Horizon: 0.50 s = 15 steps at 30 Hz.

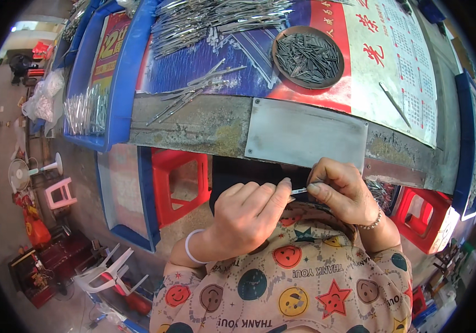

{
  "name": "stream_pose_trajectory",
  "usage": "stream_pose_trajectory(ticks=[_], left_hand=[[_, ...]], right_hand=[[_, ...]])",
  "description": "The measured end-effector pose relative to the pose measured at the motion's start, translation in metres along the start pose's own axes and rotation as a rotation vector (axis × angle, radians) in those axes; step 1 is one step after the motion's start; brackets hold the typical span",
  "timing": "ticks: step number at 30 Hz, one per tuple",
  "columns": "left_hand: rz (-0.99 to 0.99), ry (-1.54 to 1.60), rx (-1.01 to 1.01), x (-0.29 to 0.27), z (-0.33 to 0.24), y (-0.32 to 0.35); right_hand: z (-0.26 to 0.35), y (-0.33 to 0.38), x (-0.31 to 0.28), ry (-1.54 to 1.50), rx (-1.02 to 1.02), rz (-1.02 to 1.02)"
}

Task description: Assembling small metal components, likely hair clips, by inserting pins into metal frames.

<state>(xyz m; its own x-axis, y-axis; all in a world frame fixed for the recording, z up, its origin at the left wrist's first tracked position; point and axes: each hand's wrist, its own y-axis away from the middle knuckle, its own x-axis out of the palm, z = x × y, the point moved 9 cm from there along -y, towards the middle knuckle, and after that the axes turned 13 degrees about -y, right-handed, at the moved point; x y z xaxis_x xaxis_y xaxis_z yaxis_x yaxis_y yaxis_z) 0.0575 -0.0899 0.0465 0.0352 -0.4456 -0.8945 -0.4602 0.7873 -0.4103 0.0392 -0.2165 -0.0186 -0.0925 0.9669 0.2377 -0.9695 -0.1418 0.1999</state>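
Close in front of my chest, a slim shiny metal piece (299, 191) spans the gap between my two hands. My left hand (252, 213) is closed, its fingertips wrapped over one end of the piece. The other end is pinched between thumb and forefinger of my right hand (344, 191). Most of the piece is hidden by the fingers, so its exact kind does not show. Just beyond the hands, a bare grey metal plate (307, 132) is fixed at the bench edge.
On the bench lie a round dish (308, 57) of short dark metal rods, a heap of long silvery strips (216, 25), several loose strips (191, 91) and one dark rod (394, 105). A blue bin (118, 83) stands left; red stools (179, 186) flank me below.
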Motion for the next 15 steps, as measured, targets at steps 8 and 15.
stream_pose_trajectory(ticks=[8,15], left_hand=[[0.077,-0.045,0.005,0.003,-0.007,-0.010],[0.097,-0.079,0.035,0.004,-0.013,-0.020]], right_hand=[[-0.010,0.005,-0.008,-0.099,0.003,-0.007],[-0.012,0.007,-0.014,-0.170,0.023,-0.003]])
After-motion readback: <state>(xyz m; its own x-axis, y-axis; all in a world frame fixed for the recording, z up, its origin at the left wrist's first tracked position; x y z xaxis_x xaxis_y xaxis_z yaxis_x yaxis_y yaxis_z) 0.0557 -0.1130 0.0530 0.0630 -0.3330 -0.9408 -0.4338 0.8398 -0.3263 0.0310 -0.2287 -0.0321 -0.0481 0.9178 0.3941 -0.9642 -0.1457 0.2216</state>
